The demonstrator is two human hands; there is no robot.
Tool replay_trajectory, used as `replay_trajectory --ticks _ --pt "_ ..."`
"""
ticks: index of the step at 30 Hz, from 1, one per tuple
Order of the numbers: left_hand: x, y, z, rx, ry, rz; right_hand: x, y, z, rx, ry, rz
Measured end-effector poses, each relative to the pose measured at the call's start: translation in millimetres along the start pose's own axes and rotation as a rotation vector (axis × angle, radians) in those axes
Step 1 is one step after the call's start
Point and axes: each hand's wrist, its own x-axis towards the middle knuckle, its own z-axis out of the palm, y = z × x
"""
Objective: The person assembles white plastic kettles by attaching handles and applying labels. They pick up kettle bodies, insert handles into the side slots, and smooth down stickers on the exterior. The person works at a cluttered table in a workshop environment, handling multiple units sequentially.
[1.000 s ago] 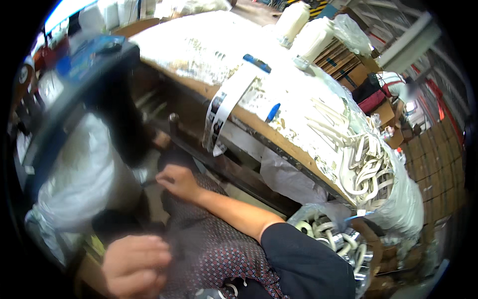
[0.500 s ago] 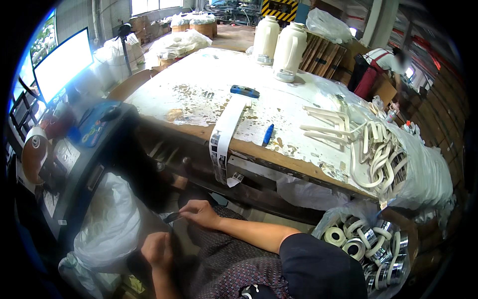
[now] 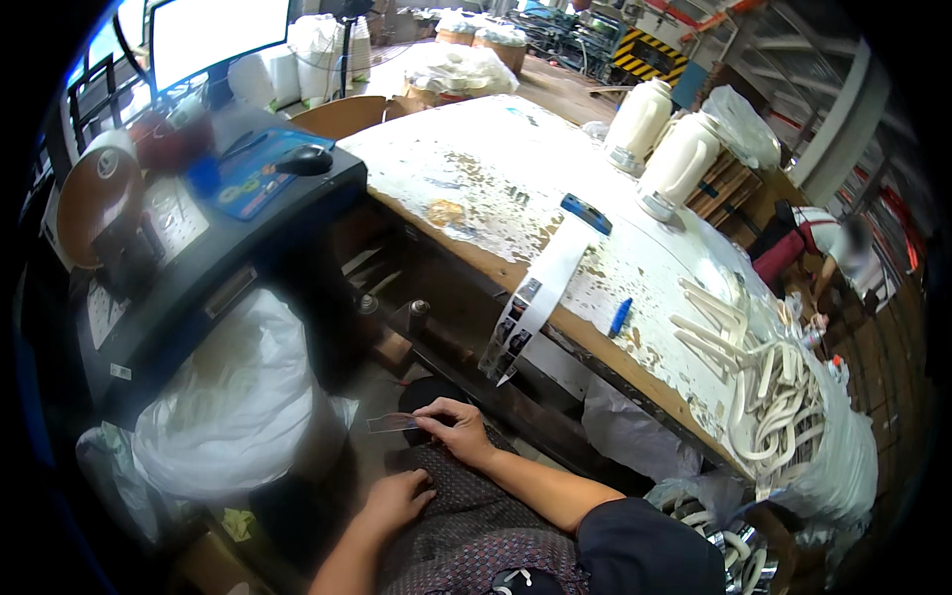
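A thin, clear strip with a dark edge [image 3: 390, 423], perhaps plastic film, is pinched at one end between the thumb and fingers of my right hand [image 3: 452, 427]. It points left, above my lap. My left hand [image 3: 397, 499] lies on the dark patterned apron [image 3: 451, 501] over my thigh, fingers loosely bent and holding nothing that I can see. Beyond my right hand, a white label strip with dark printed patches [image 3: 547, 280] hangs over the table's front edge. A blue block-like tool [image 3: 586, 213] sits at its far end.
A white bag-lined bin [image 3: 228, 416] stands left, below a dark desk with a mouse [image 3: 303, 161]. On the worn white table [image 3: 476, 188] are a blue marker [image 3: 621, 317], two cream jugs [image 3: 679, 164] and several cream handles [image 3: 778, 397]. A person [image 3: 818, 243] bends at the far right.
The view has turned left, so the table appears farther right. My right hand now holds the clear strip out visibly; my left hand has come down onto my lap.
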Motion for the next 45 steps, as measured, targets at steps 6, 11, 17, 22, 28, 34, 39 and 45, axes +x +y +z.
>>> replay_trajectory --ticks 6,11,17,22,28,34,39,45 --pt "-4.6 -6.6 -11.0 0.012 -0.029 -0.027 5.2 -9.9 6.6 -0.045 -0.006 0.004" --pt "-4.8 -8.7 -11.3 -0.034 -0.04 -0.04 6.2 -4.6 6.1 -0.092 -0.009 -0.036" --pt "-4.4 -7.6 -13.4 -0.047 -0.061 -0.052 6.7 -4.6 6.6 -0.1 -0.008 -0.043" --pt "1.4 -2.6 -16.4 -0.049 -0.081 -0.06 7.4 -2.1 1.1 -0.129 0.008 -0.077" --pt "0.8 -20.2 -9.7 -0.143 -0.053 -0.084 14.1 -2.3 9.6 -0.141 -0.017 -0.02" --pt "1.7 -19.9 10.2 -0.099 -0.095 -0.099 -4.8 -24.3 13.0 -0.341 0.071 0.121" --pt "-10.2 -2.0 4.0 -0.013 0.167 0.097 -20.5 -0.1 -8.2 -0.235 0.203 -0.018" --pt "-100.7 2.8 -50.1 -0.048 0.681 0.061 -3.7 19.2 -22.9 -0.216 0.159 -0.067"
